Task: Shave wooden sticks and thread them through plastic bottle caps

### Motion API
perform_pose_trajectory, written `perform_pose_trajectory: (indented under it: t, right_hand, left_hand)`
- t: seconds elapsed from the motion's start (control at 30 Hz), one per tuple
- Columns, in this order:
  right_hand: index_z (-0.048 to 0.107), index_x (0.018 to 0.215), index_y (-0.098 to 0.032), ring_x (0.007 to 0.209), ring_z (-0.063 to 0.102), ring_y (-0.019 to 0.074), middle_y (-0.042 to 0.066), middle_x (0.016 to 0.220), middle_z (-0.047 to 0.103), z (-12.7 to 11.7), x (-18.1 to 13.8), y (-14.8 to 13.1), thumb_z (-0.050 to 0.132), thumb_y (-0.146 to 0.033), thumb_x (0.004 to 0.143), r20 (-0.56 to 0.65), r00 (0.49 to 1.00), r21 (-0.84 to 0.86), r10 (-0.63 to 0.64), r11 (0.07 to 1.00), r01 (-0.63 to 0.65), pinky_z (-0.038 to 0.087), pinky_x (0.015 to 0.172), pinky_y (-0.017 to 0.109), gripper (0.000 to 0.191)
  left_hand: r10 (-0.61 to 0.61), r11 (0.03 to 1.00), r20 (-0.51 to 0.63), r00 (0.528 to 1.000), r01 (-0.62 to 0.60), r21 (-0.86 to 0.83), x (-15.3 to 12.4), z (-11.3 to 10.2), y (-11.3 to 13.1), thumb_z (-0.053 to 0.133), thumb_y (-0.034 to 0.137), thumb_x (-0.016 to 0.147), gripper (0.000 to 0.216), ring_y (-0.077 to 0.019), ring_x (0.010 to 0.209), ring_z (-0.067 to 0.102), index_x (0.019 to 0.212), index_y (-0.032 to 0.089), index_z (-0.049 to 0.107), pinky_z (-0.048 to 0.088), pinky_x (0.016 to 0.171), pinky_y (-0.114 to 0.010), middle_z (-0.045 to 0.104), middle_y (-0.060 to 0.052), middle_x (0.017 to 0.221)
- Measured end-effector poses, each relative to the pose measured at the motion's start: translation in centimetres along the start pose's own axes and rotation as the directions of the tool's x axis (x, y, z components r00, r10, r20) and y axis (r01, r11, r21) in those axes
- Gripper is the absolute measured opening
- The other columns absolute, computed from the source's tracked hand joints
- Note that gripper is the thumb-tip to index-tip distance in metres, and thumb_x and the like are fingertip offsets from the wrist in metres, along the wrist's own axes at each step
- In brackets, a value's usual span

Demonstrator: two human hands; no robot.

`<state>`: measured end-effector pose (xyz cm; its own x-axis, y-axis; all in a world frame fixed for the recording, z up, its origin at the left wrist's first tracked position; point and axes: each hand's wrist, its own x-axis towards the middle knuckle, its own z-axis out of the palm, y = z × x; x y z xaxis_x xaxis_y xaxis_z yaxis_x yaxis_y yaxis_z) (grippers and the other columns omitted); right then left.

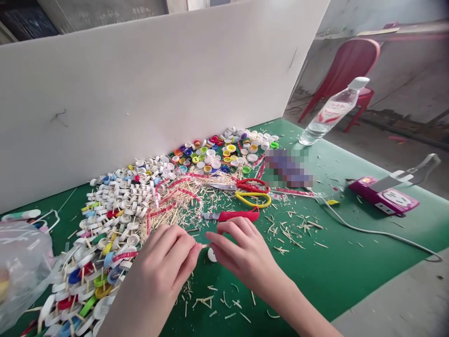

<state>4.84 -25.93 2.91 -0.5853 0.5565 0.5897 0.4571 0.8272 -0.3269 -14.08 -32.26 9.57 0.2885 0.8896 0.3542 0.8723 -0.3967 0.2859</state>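
Observation:
My left hand (168, 262) and my right hand (242, 250) meet over the green table (336, 271), both pinched on a short wooden stick (205, 245) between their fingertips. A white bottle cap (211, 255) lies on the table just under the fingers. Beyond the hands lie a red-handled knife (233, 216) and scissors with red and yellow handles (250, 191) on a heap of wooden sticks (182, 206). To the left stretch many white and coloured caps with sticks through them (115, 220).
Loose coloured caps (224, 152) lie by the white board (147, 89). A water bottle (331, 112) leans at the table's far right, a pink device with a white cable (384, 196) sits right, a plastic bag (21, 267) left, a red chair (347, 65) behind.

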Motion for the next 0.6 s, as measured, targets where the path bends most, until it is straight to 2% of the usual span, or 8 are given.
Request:
perform_pose_trajectory:
  t: [0.13, 0.27, 0.47, 0.6]
  right_hand:
    - [0.059, 0.101, -0.018, 0.075, 0.051, 0.0146, 0.003, 0.081, 0.061, -0.3, 1.2, -0.7, 0.051, -0.018, 0.09, 0.047, 0.999, 0.156, -0.018, 0.988, 0.01, 0.043, 0.066, 0.029, 0.013]
    - [0.057, 0.095, -0.018, 0.068, 0.047, 0.012, 0.002, 0.077, 0.058, -0.1, 1.5, -1.1, 0.045, -0.02, 0.095, 0.06, 0.998, 0.275, -0.019, 0.961, 0.002, 0.042, 0.062, 0.026, 0.013]
    - [0.055, 0.085, -0.018, 0.065, 0.047, 0.0108, 0.002, 0.072, 0.057, 0.3, 1.5, -1.3, 0.042, -0.019, 0.094, 0.092, 0.996, 0.316, 0.008, 0.948, -0.036, 0.041, 0.059, 0.025, 0.017]
    - [0.056, 0.087, -0.018, 0.067, 0.048, 0.0109, 0.002, 0.074, 0.057, 0.0, 1.4, -1.3, 0.042, -0.019, 0.094, 0.11, 0.994, 0.332, 0.021, 0.941, -0.057, 0.042, 0.06, 0.025, 0.016]
  left_hand:
    - [0.003, 0.999, -0.127, 0.992, -0.008, -0.038, 0.4, -0.6, 1.0, 0.052, 0.014, 0.092, 0.008, -0.0127, 0.079, 0.052, 0.086, 0.019, 0.051, 0.045, 0.074, -0.026, 0.056, -0.001, 0.08]
    - [-0.046, 0.98, -0.218, 0.975, 0.001, -0.2, 0.8, -0.4, 1.4, 0.054, 0.015, 0.092, 0.005, -0.0107, 0.084, 0.054, 0.089, 0.019, 0.055, 0.046, 0.076, -0.022, 0.058, -0.001, 0.085]
    - [-0.088, 0.923, -0.251, 0.964, -0.016, -0.385, 1.3, 0.9, 1.0, 0.053, 0.011, 0.092, 0.011, -0.0068, 0.08, 0.061, 0.09, 0.021, 0.057, 0.049, 0.073, -0.016, 0.064, 0.002, 0.085]
    - [-0.113, 0.908, -0.308, 0.945, -0.027, -0.417, 1.7, 1.6, 0.7, 0.052, 0.015, 0.093, 0.01, -0.0061, 0.075, 0.062, 0.092, 0.022, 0.059, 0.05, 0.068, -0.016, 0.066, 0.002, 0.081]
